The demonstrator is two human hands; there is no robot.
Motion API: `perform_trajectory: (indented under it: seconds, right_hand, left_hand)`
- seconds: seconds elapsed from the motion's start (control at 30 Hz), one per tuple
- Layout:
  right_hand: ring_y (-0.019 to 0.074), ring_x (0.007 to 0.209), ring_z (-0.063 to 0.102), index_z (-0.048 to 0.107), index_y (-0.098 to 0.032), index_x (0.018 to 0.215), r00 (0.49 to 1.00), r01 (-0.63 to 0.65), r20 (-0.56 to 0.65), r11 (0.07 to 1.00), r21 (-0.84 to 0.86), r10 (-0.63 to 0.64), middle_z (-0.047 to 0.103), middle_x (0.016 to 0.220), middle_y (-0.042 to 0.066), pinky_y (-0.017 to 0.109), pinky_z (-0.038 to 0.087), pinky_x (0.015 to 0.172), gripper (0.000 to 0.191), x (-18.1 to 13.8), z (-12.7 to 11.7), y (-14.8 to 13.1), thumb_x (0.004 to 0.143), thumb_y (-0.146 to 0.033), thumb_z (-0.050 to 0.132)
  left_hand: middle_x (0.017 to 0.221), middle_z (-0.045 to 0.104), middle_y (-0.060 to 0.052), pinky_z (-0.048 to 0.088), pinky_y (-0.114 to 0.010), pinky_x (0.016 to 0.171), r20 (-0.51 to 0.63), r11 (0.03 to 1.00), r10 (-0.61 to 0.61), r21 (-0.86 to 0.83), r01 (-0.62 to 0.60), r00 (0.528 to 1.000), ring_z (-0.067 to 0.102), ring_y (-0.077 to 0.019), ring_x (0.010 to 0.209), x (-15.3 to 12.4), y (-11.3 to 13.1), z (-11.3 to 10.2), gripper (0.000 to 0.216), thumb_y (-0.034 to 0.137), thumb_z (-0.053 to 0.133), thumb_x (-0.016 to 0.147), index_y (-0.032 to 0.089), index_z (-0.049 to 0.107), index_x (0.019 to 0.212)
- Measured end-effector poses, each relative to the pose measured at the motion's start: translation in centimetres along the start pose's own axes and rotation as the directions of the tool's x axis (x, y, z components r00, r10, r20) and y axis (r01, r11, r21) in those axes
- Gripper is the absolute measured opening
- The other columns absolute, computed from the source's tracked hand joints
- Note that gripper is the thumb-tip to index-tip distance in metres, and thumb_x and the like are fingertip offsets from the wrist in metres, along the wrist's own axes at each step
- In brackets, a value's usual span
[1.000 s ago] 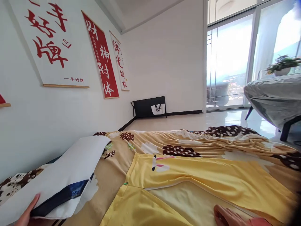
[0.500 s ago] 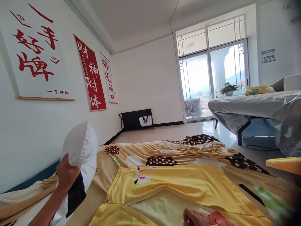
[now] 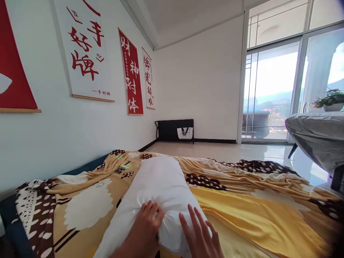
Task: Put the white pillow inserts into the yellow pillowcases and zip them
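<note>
On my feed, the white pillow lies on the patterned blanket, overlapping the yellow cloth that spreads to its right. My left hand curls its fingers into the pillow's puckered near part; I can't tell whether it grips. My right hand rests open, fingers spread, against the pillow's right edge.

On my feed, the pillow looks smooth, its white cloth faintly shiny. I read the yellow cloth as smooth fabric with a soft sheen, and the blanket as matt, fleecy cloth. The table cover resembles glossy, wrinkled plastic. I see a polished, reflective floor, a matt wall and a wooden-looking scroll rod.
</note>
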State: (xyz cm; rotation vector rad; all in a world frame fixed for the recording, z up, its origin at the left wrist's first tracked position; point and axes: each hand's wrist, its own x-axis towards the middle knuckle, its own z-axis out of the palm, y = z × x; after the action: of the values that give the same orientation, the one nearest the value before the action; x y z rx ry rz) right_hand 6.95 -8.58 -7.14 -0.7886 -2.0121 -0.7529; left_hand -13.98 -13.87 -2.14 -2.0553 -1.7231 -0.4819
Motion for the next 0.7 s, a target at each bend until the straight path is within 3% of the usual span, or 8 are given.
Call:
perform_trajectory:
  seconds: [0.07, 0.17, 0.27, 0.33, 0.4, 0.43, 0.53, 0.7]
  right_hand:
    - [0.0359, 0.119, 0.055, 0.036, -0.026, 0.147, 0.996, 0.092, 0.001, 0.986, -0.137, -0.093, 0.054, 0.137, 0.013, 0.049, 0.047, 0.088, 0.068, 2.7, 0.1, -0.9, 0.08, -0.016, 0.047]
    - [0.0302, 0.093, 0.065, 0.047, -0.022, 0.14, 0.988, 0.12, 0.115, 0.977, -0.178, -0.1, 0.068, 0.113, 0.012, 0.042, 0.05, 0.076, 0.069, 4.9, 1.0, -0.3, 0.073, -0.006, 0.05]
    - [0.024, 0.079, 0.066, 0.052, -0.019, 0.137, 0.965, 0.031, 0.262, 0.999, -0.03, -0.022, 0.071, 0.096, 0.009, 0.033, 0.051, 0.067, 0.071, 5.9, 1.9, 1.4, 0.067, -0.005, 0.053]
    - [0.0229, 0.082, 0.066, 0.054, -0.02, 0.135, 0.942, -0.065, 0.333, 0.995, 0.081, 0.034, 0.071, 0.097, 0.008, 0.029, 0.05, 0.064, 0.069, 6.5, 2.1, 2.6, 0.068, -0.007, 0.054]
    - [0.0224, 0.086, 0.066, 0.057, -0.023, 0.131, 0.926, -0.149, 0.367, 0.978, 0.148, 0.085, 0.07, 0.098, 0.007, 0.027, 0.049, 0.063, 0.062, 7.3, 2.0, 3.6, 0.071, -0.009, 0.053]
    - [0.0221, 0.087, 0.066, 0.059, -0.025, 0.129, 0.925, -0.179, 0.364, 0.969, 0.169, 0.108, 0.07, 0.097, 0.006, 0.026, 0.048, 0.063, 0.058, 7.7, 2.0, 4.0, 0.073, -0.009, 0.053]
    - [0.0202, 0.084, 0.066, 0.062, -0.027, 0.124, 0.946, -0.214, 0.291, 0.95, 0.227, 0.144, 0.069, 0.092, 0.005, 0.024, 0.046, 0.059, 0.053, 8.4, 1.7, 4.9, 0.075, -0.007, 0.052]
    - [0.0168, 0.074, 0.063, 0.067, -0.022, 0.117, 0.997, -0.072, 0.028, 0.945, 0.319, 0.067, 0.065, 0.082, 0.006, 0.022, 0.047, 0.057, 0.045, 7.8, 2.1, 5.8, 0.078, -0.008, 0.049]
  left_hand:
    - [0.099, 0.063, -0.008, 0.043, -0.04, 0.089, -0.169, 0.991, 0.135, 0.037, -0.131, 0.976, 0.056, -0.025, 0.097, -0.8, -0.6, -0.6, 0.027, 0.014, 0.056, 0.075, 0.02, 0.06, 0.102]
    - [0.118, 0.061, -0.009, 0.042, -0.037, 0.094, -0.19, 0.97, 0.227, -0.037, -0.238, 0.955, 0.054, -0.0257, 0.109, -3.2, -3.4, -2.7, 0.042, 0.03, 0.062, 0.079, 0.023, 0.055, 0.12]
    - [0.11, 0.064, -0.008, 0.046, -0.034, 0.09, -0.148, 0.893, -0.315, -0.38, 0.24, 0.938, 0.057, -0.0251, 0.103, -5.8, -7.6, -4.4, 0.037, 0.053, 0.054, 0.083, 0.024, 0.061, 0.105]
    - [0.081, 0.064, -0.007, 0.048, -0.032, 0.071, 0.174, 0.499, -0.656, -0.631, 0.595, 0.734, 0.06, -0.0232, 0.078, -6.7, -10.1, -4.7, 0.051, 0.069, 0.047, 0.079, 0.02, 0.061, 0.082]
    - [0.066, 0.058, -0.004, 0.044, -0.029, 0.056, 0.606, -0.004, -0.575, -0.674, 0.739, 0.55, 0.056, -0.0205, 0.062, -6.5, -11.8, -4.2, 0.067, 0.083, 0.042, 0.069, 0.018, 0.058, 0.074]
    - [0.064, 0.058, -0.004, 0.042, -0.028, 0.053, 0.73, -0.191, -0.452, -0.641, 0.744, 0.512, 0.056, -0.0198, 0.059, -6.1, -12.3, -3.8, 0.071, 0.086, 0.042, 0.066, 0.017, 0.059, 0.075]
    - [0.071, 0.064, -0.005, 0.046, -0.028, 0.06, 0.783, -0.422, -0.315, -0.622, 0.66, 0.536, 0.061, -0.0203, 0.066, -3.6, -12.8, -2.6, 0.068, 0.083, 0.05, 0.066, 0.017, 0.059, 0.082]
    - [0.091, 0.071, -0.012, 0.051, -0.039, 0.085, 0.651, -0.294, -0.365, -0.759, 0.581, 0.666, 0.066, -0.029, 0.091, 2.9, -11.0, -1.3, 0.05, 0.058, 0.064, 0.072, 0.014, 0.066, 0.095]
